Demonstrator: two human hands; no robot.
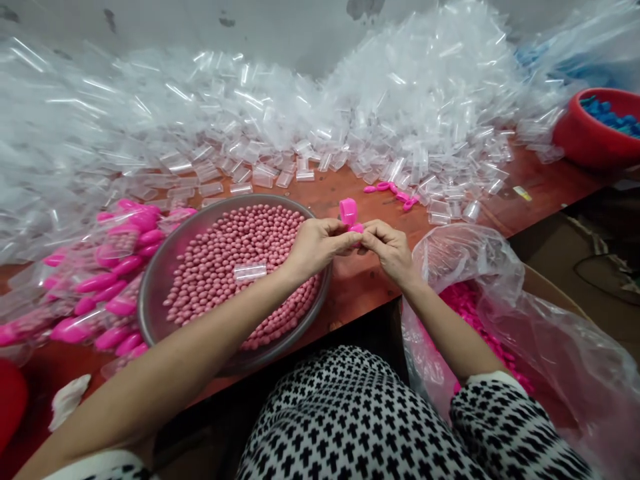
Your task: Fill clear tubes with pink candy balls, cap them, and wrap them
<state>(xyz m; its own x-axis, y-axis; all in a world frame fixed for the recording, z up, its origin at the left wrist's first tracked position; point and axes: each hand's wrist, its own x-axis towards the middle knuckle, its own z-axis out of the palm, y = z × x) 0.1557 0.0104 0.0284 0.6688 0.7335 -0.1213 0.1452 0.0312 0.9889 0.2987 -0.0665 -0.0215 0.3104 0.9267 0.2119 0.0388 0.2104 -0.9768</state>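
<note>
A bright pink plastic piece with a round, ring-like end (349, 215) lies directly between the hands, its long axis running up and away from the body, neither hand clearly nearer. The left hand (320, 245) and right hand (393, 250) meet there — thumbs and fingers nearly closed, pinching its lower end — just beside the round grey metal bowl (159, 288) of dusty-pink beads (215, 260).

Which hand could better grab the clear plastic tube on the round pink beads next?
Probably the left hand: nearer that tube, wrist above the grey metal bowl. The right hand is farther; both hold bright pink plastic pieces.
</note>
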